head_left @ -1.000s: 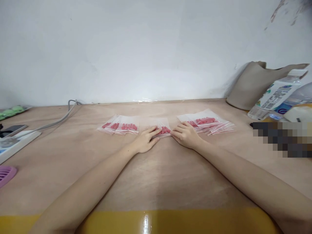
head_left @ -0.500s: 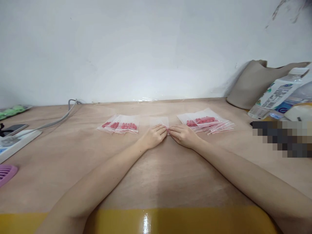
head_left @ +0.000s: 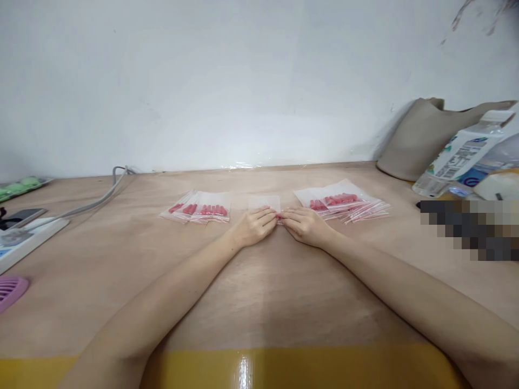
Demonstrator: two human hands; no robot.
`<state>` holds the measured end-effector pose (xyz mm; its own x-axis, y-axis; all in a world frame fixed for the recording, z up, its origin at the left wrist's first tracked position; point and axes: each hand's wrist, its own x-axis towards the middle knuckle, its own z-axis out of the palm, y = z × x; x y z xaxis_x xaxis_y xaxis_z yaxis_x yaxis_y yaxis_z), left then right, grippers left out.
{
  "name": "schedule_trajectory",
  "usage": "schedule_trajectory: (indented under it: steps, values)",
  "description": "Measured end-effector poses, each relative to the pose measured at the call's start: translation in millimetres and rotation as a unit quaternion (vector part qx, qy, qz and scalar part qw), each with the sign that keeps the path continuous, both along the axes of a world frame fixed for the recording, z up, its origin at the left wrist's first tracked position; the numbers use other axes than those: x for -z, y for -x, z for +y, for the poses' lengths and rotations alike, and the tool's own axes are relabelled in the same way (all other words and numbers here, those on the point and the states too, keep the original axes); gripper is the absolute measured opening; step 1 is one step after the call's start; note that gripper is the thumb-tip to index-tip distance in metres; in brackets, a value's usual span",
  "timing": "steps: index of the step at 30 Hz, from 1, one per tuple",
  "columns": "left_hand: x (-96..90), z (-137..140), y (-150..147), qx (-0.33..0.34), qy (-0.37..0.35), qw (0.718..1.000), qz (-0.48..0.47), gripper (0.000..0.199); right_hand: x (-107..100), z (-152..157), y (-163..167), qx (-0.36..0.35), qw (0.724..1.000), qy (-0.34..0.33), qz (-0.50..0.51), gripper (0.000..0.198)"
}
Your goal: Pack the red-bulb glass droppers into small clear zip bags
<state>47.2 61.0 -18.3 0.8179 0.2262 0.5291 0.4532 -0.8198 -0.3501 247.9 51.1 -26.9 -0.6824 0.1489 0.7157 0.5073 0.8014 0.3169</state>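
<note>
Between my hands a small clear zip bag [head_left: 264,202] lies flat on the table, its near edge partly hidden by my fingers. My left hand [head_left: 257,225] is closed on the bag's near edge from the left. From the right, my right hand [head_left: 305,225] pinches the same edge, fingertips close to those of the left. A bit of red shows between the fingertips. To the left lie several zip bags [head_left: 213,200] holding red capsule-like pieces. On the right is a fanned pile of similar bags [head_left: 344,199] with red pieces, just beyond my right hand.
At the right stand a grey-brown container [head_left: 409,143] and a labelled plastic bottle [head_left: 458,156]. To the left are a grey cable [head_left: 97,202], a white power strip [head_left: 36,240], a purple slotted object [head_left: 12,292] and a tray of green items [head_left: 20,187]. A wall backs the table.
Hardly anything differs. Both hands stay at the near edge of the middle bag, with only a tiny shift of the fingers; the view has moved slightly.
</note>
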Motion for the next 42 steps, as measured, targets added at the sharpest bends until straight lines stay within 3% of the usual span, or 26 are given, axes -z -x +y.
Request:
schedule_trajectory:
  steps: [14,23,25,27,30,34,37,39,40,42]
  values:
    - [-4.3,-14,57,-0.074,0.012,0.997,-0.032,0.027,2,1,-7,0.014,1.0,0.016,0.007,0.02]
    - [-4.9,-16,56,-0.076,0.036,0.996,-0.032,0.027,0,0,-3,0.056,0.989,0.135,0.019,0.018]
    - [-8.4,-19,59,-0.122,0.048,0.99,-0.041,0.037,0,2,-3,0.072,0.989,0.126,0.007,0.02]
    - [-10.2,-21,65,-0.212,0.049,0.974,-0.062,0.048,-3,4,-7,0.099,0.99,0.099,-0.014,0.023]
    - [-8.6,-21,76,-0.341,0.036,0.935,-0.096,0.044,-13,6,-21,0.149,0.986,0.071,-0.031,0.025]
    - [-7.0,-21,86,-0.421,0.051,0.902,-0.083,0.044,-31,4,-49,0.262,0.957,0.116,-0.032,0.025]
    - [-10.3,-22,86,-0.429,0.088,0.897,-0.065,0.044,-46,2,-67,0.379,0.896,0.215,-0.08,0.016]
    - [-12.3,-23,82,-0.416,0.107,0.901,-0.066,0.043,-56,2,-74,0.414,0.868,0.256,-0.098,0.012]
    - [-12.7,-23,79,-0.406,0.115,0.904,-0.067,0.042,-60,3,-74,0.408,0.87,0.26,-0.093,0.014]
    - [-11.6,-23,71,-0.386,0.131,0.911,-0.07,0.041,-63,4,-68,0.353,0.902,0.243,-0.06,0.02]
